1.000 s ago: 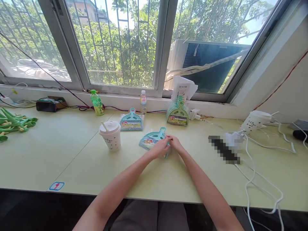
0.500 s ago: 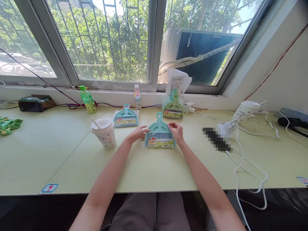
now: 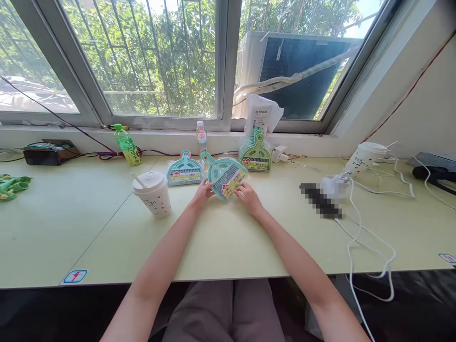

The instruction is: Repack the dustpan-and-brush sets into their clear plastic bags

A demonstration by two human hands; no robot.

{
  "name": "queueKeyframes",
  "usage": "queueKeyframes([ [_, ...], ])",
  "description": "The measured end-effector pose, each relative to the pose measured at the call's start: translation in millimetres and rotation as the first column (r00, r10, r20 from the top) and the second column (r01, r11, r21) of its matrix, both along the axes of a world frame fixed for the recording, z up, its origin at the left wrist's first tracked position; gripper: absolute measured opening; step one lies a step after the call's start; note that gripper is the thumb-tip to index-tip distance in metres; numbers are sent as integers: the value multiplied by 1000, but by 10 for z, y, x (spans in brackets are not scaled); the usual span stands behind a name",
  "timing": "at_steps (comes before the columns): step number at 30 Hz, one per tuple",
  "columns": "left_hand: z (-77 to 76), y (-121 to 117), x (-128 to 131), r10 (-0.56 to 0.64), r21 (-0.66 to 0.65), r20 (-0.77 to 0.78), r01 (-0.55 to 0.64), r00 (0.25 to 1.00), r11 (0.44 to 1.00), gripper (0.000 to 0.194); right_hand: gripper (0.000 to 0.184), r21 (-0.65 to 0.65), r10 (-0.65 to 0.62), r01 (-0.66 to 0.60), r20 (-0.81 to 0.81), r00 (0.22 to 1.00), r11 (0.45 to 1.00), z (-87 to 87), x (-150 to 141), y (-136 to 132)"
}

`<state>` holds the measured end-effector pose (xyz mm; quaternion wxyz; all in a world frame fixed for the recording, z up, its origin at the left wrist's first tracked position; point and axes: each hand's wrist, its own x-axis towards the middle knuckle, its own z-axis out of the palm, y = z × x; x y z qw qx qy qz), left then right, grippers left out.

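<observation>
A teal dustpan and brush set (image 3: 225, 174) in clear wrapping is tilted between my two hands, its handle pointing up and left. My left hand (image 3: 203, 194) grips its left edge. At its lower right edge, the fingers of my right hand (image 3: 248, 195) are closed on it near the printed label. Behind and to the left lies another teal dustpan set (image 3: 185, 170), also wrapped. A stack of green dustpan sets (image 3: 255, 153) leans by the window sill to the right.
A lidded paper cup (image 3: 153, 194) with a straw stands left of my hands. A green bottle (image 3: 127, 145) and a clear bottle (image 3: 201, 137) stand at the back. White cables (image 3: 356, 237), a pixelated dark object (image 3: 322, 201) and a second cup (image 3: 363, 160) are on the right.
The teal dustpan set, upright before, has been lifted and turned so its handle tips left. My right hand has moved from its upper right side to its lower right edge.
</observation>
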<state>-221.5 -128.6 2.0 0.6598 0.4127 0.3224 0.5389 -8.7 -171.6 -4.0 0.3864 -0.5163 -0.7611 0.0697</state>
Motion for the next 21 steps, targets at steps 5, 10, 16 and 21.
queueKeyframes([
  [5,2,-20,-11,-121,-11,67,122,990,992,51,35,-282,-118,-34,-504,855,959,-90,96,126],
  [10,42,-120,20,-306,16,-56,307,950,952,46,34,-355,-217,-117,-767,604,928,-61,129,146],
  [16,-9,-72,94,-226,-49,-192,221,955,974,36,33,-400,-302,-183,-864,403,898,-38,176,126],
  [21,11,30,85,72,-137,-181,-98,981,986,33,40,-412,-305,-202,-859,411,888,116,292,119],
])
